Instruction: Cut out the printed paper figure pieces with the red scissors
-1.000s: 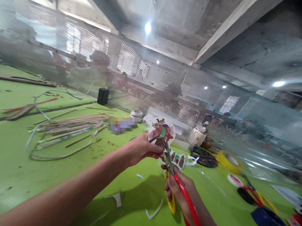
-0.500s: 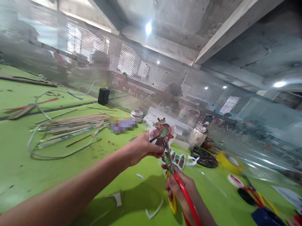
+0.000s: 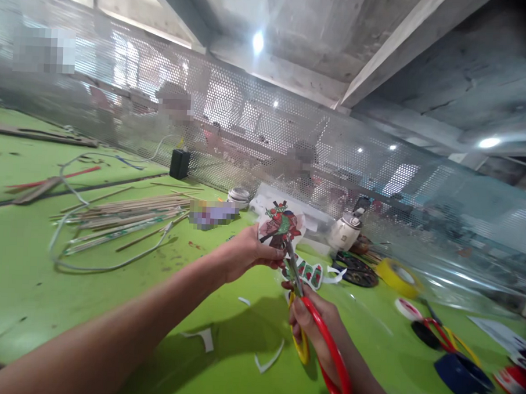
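The left hand (image 3: 248, 255) pinches a printed paper cutout (image 3: 283, 222) by its lower left edge, thumb on the near side. The print is a red, green and brown figure with a pale margin around it. The right hand (image 3: 321, 318) is closed around the scissors (image 3: 335, 358), which have one red and one yellow handle loop; their blades point up at the lower edge of the cutout, close to the left thumb. How far the blades are parted cannot be made out.

Just beyond the blades lies a scalloped paper piece (image 3: 312, 276) with red and green patches, and to its right a curled white strip (image 3: 335, 275). Below the left hand, three white scraps (image 3: 207, 339) are scattered on the green table (image 3: 44, 303).

Rightward from the right hand come a yellow tape roll (image 3: 396, 277), a white-and-pink roll (image 3: 408, 309), a second pair of scissors (image 3: 442, 336) and a blue roll (image 3: 461, 373). Beyond the hands stands a cream-coloured vessel (image 3: 346, 231), off to the right.

Well to the left of the left hand, thin sticks (image 3: 136, 209) lie in a loose bundle, with a pale cable (image 3: 81, 267) looping around them. Farther out, a black block (image 3: 179, 164) stands by a perforated see-through screen (image 3: 252, 127).
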